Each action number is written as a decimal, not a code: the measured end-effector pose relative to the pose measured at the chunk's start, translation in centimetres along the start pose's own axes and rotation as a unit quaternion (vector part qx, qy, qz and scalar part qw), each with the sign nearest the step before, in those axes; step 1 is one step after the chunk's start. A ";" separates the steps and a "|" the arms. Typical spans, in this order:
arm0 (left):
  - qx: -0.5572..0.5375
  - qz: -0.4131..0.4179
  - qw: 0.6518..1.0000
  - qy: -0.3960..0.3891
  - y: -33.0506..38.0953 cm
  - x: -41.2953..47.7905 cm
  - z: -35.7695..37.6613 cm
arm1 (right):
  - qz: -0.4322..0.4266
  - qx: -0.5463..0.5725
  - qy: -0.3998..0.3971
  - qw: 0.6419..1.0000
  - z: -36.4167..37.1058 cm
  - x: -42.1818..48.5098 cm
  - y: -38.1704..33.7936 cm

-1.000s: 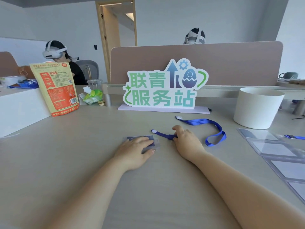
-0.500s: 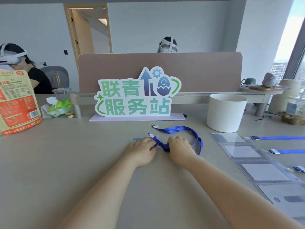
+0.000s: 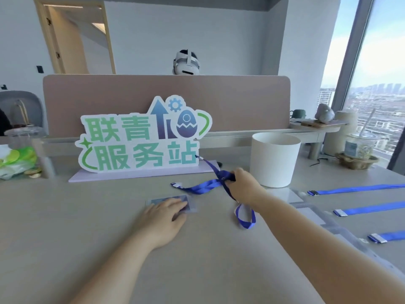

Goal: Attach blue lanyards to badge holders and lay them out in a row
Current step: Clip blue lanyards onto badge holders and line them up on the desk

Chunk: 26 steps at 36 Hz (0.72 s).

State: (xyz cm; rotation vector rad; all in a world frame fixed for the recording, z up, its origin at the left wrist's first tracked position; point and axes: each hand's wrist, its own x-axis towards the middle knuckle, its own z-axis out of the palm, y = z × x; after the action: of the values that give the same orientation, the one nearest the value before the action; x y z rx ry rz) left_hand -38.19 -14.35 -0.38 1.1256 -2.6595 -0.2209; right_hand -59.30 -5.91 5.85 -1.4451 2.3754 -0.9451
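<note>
Left hand flat, fingers together, pressing clear plastic badge holder onto beige table, frame centre; holder's long axis left-right. Right hand right of centre, fingers pinching bunched blue fabric lanyard: white clip end points left, one strand rises toward upper left, loop hangs below wrist. Three more blue lanyards lie right, long axes left-right, clip ends pointing left, beside clear holders.

Open counter at left and near edge; sign and white pot blocking far side; laid-out lanyards filling right.
</note>
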 end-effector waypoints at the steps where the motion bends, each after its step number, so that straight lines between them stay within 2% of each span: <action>1: 0.001 0.000 1.000 0.000 -0.1 0.0 0.0 | -0.004 -0.001 0.029 1.000 -0.9 1.0 0.3; 5: -0.001 -0.003 1.000 0.004 -0.2 0.0 0.2 | -0.033 0.004 0.160 0.987 -5.8 4.7 0.7; 8: -0.006 -0.007 1.000 0.005 -0.3 0.1 0.3 | -0.043 -0.048 0.246 0.967 -9.3 6.6 1.0; 10: -0.010 -0.011 1.000 0.006 -0.4 0.1 0.3 | -0.013 -0.099 0.279 0.955 -10.8 8.0 1.7; 13: -0.009 -0.014 1.000 0.006 -0.3 -0.1 0.3 | 0.089 -0.177 0.235 0.952 -12.0 9.5 3.0; 15: -0.008 -0.014 1.000 0.009 -0.1 -0.2 0.2 | 0.143 -0.176 0.184 0.956 -12.3 9.8 3.7; 17: -0.006 -0.015 1.000 0.010 0.0 -0.2 0.1 | 0.156 -0.149 0.172 0.961 -12.4 9.9 4.0; 20: -0.005 -0.018 1.000 0.004 0.1 -0.3 -0.1 | 0.123 -0.157 0.205 0.958 -11.9 9.2 3.7; 23: -0.006 -0.016 1.000 0.001 0.3 -0.4 -0.3 | 0.045 -0.150 0.239 0.958 -10.4 7.1 2.3; 26: -0.011 -0.018 1.000 -0.001 0.6 -0.5 -0.6 | -0.065 -0.131 0.210 0.967 -7.3 4.5 1.5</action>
State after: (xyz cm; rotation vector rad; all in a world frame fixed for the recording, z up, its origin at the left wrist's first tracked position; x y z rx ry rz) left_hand -38.10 -13.59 0.26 1.1694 -2.6340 -0.2571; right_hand -66.10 -6.21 11.28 -1.6493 2.8296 -1.0942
